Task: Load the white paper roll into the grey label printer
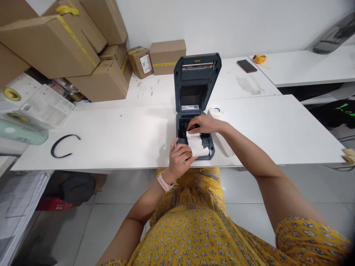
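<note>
A dark grey label printer (194, 85) stands on the white table (116, 136) with its lid hinged open and upright. A strip of white label paper (197, 146) runs out of its bay toward the front edge. My left hand (179, 159), a pink watch on its wrist, pinches the loose end of that strip at the printer's front. My right hand (201, 123) reaches into the bay, its fingers curled down onto the paper where it leaves the roll. The roll itself is mostly hidden under this hand.
Cardboard boxes (83, 48) pile up at the back left. A black curved band (63, 146) lies on the table's left. A white tape roll (216, 111) sits right of the printer. A phone (246, 65) and a yellow tape measure (260, 58) lie far right.
</note>
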`<state>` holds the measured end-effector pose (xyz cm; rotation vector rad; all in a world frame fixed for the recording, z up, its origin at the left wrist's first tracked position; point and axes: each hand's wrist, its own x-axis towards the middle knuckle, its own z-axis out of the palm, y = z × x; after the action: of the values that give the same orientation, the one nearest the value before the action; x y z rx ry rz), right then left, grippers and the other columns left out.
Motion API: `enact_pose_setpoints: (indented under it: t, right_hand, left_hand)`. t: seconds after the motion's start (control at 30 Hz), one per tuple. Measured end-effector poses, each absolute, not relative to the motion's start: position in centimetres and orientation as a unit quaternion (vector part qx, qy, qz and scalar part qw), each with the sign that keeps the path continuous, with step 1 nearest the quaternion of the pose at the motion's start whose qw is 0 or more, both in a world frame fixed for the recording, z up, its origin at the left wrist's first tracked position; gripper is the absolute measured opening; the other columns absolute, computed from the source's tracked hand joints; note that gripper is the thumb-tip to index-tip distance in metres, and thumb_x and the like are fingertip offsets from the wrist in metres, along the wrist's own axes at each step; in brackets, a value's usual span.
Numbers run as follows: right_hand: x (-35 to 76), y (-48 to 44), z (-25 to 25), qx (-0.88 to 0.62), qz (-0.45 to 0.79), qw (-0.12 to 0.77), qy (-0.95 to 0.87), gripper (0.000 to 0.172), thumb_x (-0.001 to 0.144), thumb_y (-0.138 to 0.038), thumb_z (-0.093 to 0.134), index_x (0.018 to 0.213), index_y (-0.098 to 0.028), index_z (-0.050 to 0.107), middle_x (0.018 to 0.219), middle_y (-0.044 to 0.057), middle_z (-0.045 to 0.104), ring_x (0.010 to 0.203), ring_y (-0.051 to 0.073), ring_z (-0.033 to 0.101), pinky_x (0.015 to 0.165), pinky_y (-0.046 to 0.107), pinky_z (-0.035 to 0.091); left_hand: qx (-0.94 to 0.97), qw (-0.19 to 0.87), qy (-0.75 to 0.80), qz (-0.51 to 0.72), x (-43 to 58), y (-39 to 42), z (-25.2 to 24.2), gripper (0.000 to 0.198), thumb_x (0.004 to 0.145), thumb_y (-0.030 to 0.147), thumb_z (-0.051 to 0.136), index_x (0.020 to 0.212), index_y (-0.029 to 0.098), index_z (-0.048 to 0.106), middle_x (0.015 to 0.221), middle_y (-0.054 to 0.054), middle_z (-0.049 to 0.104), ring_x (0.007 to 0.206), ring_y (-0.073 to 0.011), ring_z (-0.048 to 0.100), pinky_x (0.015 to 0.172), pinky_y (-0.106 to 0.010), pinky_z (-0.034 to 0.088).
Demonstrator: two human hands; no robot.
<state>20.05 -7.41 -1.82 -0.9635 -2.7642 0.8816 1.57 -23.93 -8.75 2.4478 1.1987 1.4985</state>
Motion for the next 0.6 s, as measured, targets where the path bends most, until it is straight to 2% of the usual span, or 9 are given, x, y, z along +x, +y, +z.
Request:
enact_pose_setpoints:
  t: [0.1,0.17,0.23,0.3,0.33,0.4,0.5,0.53,0.6]
  right_hand:
    - [20.1,-7.9,-2.1,-0.318,0.292,0.079,-0.898,0.022,0.088,-0.031,0.071,0.1,-0.014,0.08,0.097,0.01,0.08,0.087,0.022,0.07,0.079,0.032,0.05]
    - [20.2,-8.3,-2.3,-0.31,0.282,0.099,-0.903,0.02,0.091,-0.029,0.069,0.099,-0.013,0.079,0.1,0.011,0.079,0.092,0.023,0.07,0.085,0.035,0.05]
    - [20.3,-8.9,-2.2,-0.295,0.255,0.109,-0.914,0.02,0.094,-0.028,0.065,0.098,-0.015,0.079,0.104,0.012,0.08,0.098,0.025,0.07,0.094,0.039,0.049]
    - [20.4,-9.5,-1.6,-0.272,0.227,0.135,-0.925,0.022,0.097,-0.031,0.062,0.094,-0.017,0.079,0.103,0.01,0.081,0.096,0.025,0.07,0.098,0.043,0.048]
    - [20.5,-9.8,-1.0,-0.268,0.212,0.174,-0.924,0.024,0.098,-0.034,0.062,0.092,-0.018,0.078,0.101,0.009,0.081,0.094,0.024,0.071,0.097,0.043,0.05]
    - [20.6,-10.1,0.7,-0.292,0.161,0.308,-0.891,0.03,0.101,-0.042,0.057,0.093,-0.021,0.077,0.099,0.006,0.08,0.094,0.023,0.072,0.097,0.044,0.052]
    - [20.7,-9.0,4.6,-0.363,0.008,0.518,-0.774,0.038,0.107,-0.049,0.044,0.11,-0.024,0.073,0.113,0.005,0.076,0.118,0.024,0.068,0.109,0.048,0.049]
    - [20.7,-8.2,5.9,-0.383,-0.036,0.554,-0.738,0.039,0.108,-0.05,0.042,0.118,-0.025,0.071,0.123,0.006,0.073,0.127,0.024,0.064,0.114,0.049,0.045]
    - [20.7,-5.9,8.3,-0.428,-0.046,0.561,-0.707,0.043,0.109,-0.049,0.04,0.133,-0.024,0.066,0.142,0.007,0.066,0.142,0.024,0.054,0.121,0.045,0.038]
  left_hand:
    - [0.794,0.01,0.369,0.484,1.3,-24.7,-8.8,0.01,0.089,0.024,0.076,0.081,0.023,0.071,0.097,0.0,0.082,0.097,-0.0196,0.073,0.121,-0.057,0.04]
    - [0.805,0.01,0.363,0.469,1.1,-25.3,-8.9,0.006,0.09,0.022,0.072,0.086,0.025,0.073,0.103,-0.001,0.082,0.103,-0.0207,0.072,0.123,-0.059,0.037]
    - [0.814,0.005,0.37,0.448,0.8,-25.9,-9.0,0.013,0.093,0.019,0.065,0.092,0.027,0.075,0.105,0.0,0.082,0.106,-0.0212,0.072,0.124,-0.06,0.035]
    - [0.816,-0.001,0.377,0.438,0.7,-26.3,-9.1,0.022,0.093,0.016,0.059,0.093,0.029,0.076,0.105,0.001,0.083,0.106,-0.021,0.072,0.124,-0.061,0.036]
    - [0.814,-0.003,0.38,0.439,0.7,-26.4,-9.2,0.024,0.093,0.014,0.058,0.093,0.03,0.076,0.105,0.001,0.083,0.106,-0.0208,0.072,0.123,-0.061,0.036]
    - [0.809,0.0,0.383,0.446,0.8,-26.5,-9.4,0.027,0.093,0.011,0.057,0.093,0.03,0.076,0.105,0.001,0.083,0.106,-0.0201,0.072,0.123,-0.059,0.037]
    - [0.805,0.022,0.388,0.448,0.9,-26.6,-9.8,0.027,0.091,0.01,0.059,0.094,0.03,0.076,0.104,0.001,0.083,0.108,-0.0206,0.072,0.123,-0.058,0.038]
    - [0.805,0.03,0.39,0.447,0.9,-26.6,-9.8,0.026,0.091,0.01,0.059,0.094,0.03,0.076,0.105,0.001,0.083,0.109,-0.0212,0.072,0.122,-0.058,0.038]
    - [0.804,0.036,0.391,0.446,0.9,-26.8,-9.8,0.025,0.091,0.011,0.059,0.095,0.029,0.076,0.107,0.0,0.083,0.11,-0.0223,0.072,0.122,-0.059,0.038]
